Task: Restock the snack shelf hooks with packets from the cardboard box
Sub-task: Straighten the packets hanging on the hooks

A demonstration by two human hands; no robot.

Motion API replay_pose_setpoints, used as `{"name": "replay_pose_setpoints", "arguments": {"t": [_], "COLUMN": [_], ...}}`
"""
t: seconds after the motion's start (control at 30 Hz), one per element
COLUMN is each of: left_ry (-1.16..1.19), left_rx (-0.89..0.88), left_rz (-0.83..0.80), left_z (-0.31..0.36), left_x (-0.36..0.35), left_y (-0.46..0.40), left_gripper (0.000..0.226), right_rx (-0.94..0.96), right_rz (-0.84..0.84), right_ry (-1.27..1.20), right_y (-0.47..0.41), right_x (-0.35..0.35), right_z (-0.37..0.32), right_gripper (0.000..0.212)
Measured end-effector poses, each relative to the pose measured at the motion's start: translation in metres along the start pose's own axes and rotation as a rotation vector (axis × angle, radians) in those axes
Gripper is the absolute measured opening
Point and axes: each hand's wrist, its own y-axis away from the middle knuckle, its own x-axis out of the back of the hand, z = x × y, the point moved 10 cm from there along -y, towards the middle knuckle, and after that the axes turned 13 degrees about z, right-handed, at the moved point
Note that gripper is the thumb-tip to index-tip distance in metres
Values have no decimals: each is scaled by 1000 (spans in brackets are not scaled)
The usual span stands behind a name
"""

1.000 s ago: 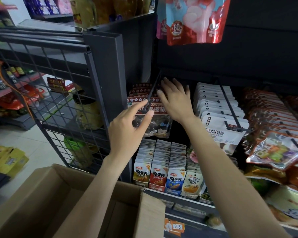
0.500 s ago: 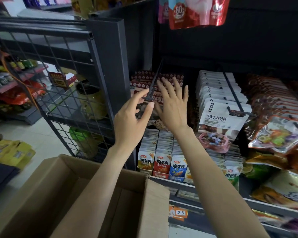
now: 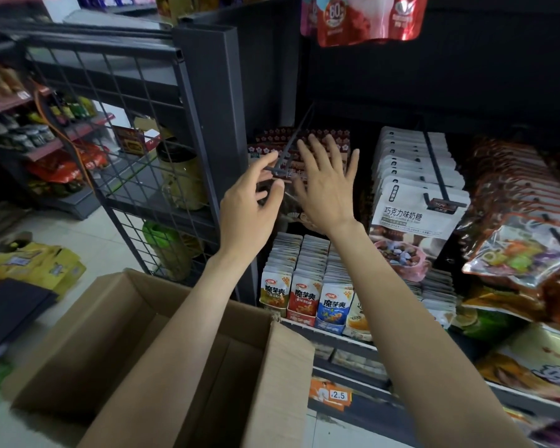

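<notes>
1. At the far left, yellow packs [image 3: 36, 265] lie on the tiled floor, in front of blurred background shelving.
2. The cardboard box [image 3: 117, 347] stands open at the bottom left, below the person's left forearm; its inside is in shadow and its contents cannot be made out.
3. A grey wire-mesh panel [image 3: 126, 150] rises behind the box, with a jar [image 3: 183, 176] showing through the grid.
4. The left hand [image 3: 249, 205] is raised at the tip of the dark shelf hook [image 3: 288, 150]. Its forefinger and thumb are loosely curled near the hook's end; whether they actually pinch it cannot be told.
5. The right hand [image 3: 328, 182] is just beside the left, its grip spread wide and flat, fingers straight, in front of the dark red packets [image 3: 304, 137] hanging on that hook.
6. Below the hands, small pouches [image 3: 304, 295] stand in tight rows on the lower shelf.
7. Further right, white packets [image 3: 414, 202] hang on the next hook, then orange packets [image 3: 524, 195] at the right edge.
8. Overhead, a red bag [image 3: 366, 17] hangs from the upper row.
</notes>
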Motion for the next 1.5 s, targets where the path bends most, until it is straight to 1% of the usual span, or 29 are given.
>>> {"name": "replay_pose_setpoints", "arguments": {"t": [0.07,0.13,0.2,0.3,0.37,0.6,0.9,0.97,1.0,1.03,1.1,1.17,1.2,1.27,1.33,1.37,1.43,1.5], "left_ry": [0,-1,-4,-9,-7,-7,-16,-20,-26,-35,-28,-14,-19,-37,-50,-62,-109,-189], "left_rx": [-1,2,-5,-37,-42,-61,-59,-49,-47,-44,-39,-36,-33,-14,14,34,120,261], "left_rz": [3,2,1,1,5,5,-10,1,20,50,129,211,250,301,307,299,261,194], "left_z": [0,0,0,1,1,1,1,0,-1,-1,-1,0,-1,-4,-11,-16,-36,-66], "left_x": [0,0,1,2,2,1,0,1,2,7,15,28,36,52,68,77,96,115], "left_y": [-1,-2,-3,-4,-5,-6,-5,-3,-3,-1,1,9,15,31,52,63,87,118], "left_gripper": [38,37,36,35,34,34,35,39,41,42,41,36,33,29,27,26,27,28], "right_rx": [-30,-78,-110,-158,-176,-194,-205,-189,-179,-167,-143,-135,-135,-152,-200,-230,-287,-366], "right_rz": [54,46,-40,-236,-297,-299,-255,-201,-149,-76,137,348,416,465,412,348,127,-167], "right_ry": [-12,32,71,17,3,13,-18,-35,-48,-68,-110,-165,-192,-264,-356,-392,-436,-445], "right_y": [-13,-31,-47,-52,-47,-42,-40,-40,-40,-38,-32,-12,2,34,67,84,123,171], "right_x": [7,8,0,-23,-31,-31,-25,-18,-11,-1,29,61,73,87,88,82,54,15], "right_z": [5,18,32,43,46,47,48,45,43,40,33,24,19,10,2,-1,-10,-20], "right_gripper": [51,49,50,53,54,54,54,52,51,49,44,38,35,30,25,22,22,35]}}
